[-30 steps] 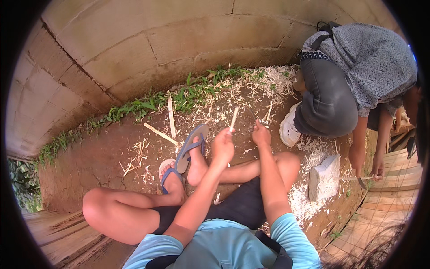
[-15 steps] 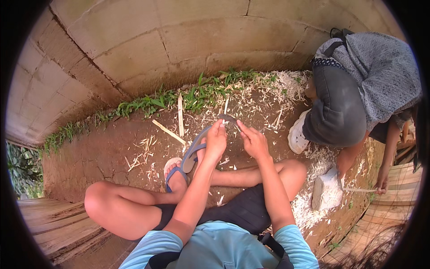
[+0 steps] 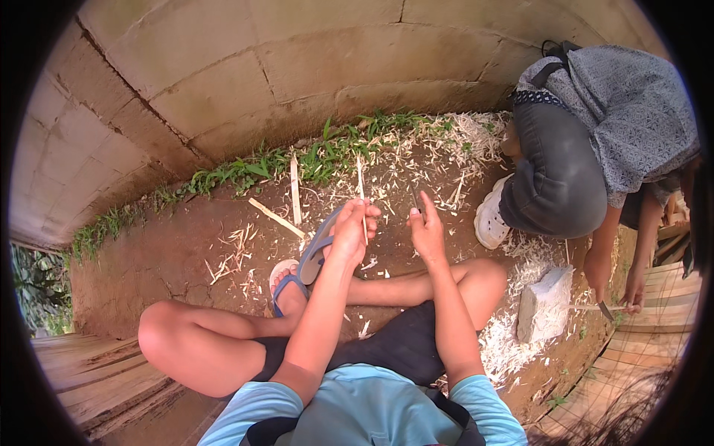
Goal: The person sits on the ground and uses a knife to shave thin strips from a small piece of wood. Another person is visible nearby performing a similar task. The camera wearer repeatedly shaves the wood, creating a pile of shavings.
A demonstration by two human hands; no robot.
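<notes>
My left hand (image 3: 349,232) is closed around a thin pale wooden stick (image 3: 361,178), which sticks up past the fingers and shows a short end below them. In my right hand (image 3: 428,234) is a small knife with a dark narrow blade (image 3: 415,196); its handle is hidden in my palm. The index finger lies stretched along it. The two hands are apart, side by side above the ground in front of my crossed legs, and the knife does not touch the stick.
Two wooden strips (image 3: 295,189) lie on the soil beside grass (image 3: 323,160) along a block wall (image 3: 416,63). Pale shavings (image 3: 494,357) cover the ground. At right a crouching person (image 3: 595,141) holds a knife (image 3: 605,312) and a strip by a whitish stone block (image 3: 547,305).
My hands have drawn apart, and the blade that reached across between them now points up beside my right hand. At right, the other person's knife hand has moved away from the block along the strip.
</notes>
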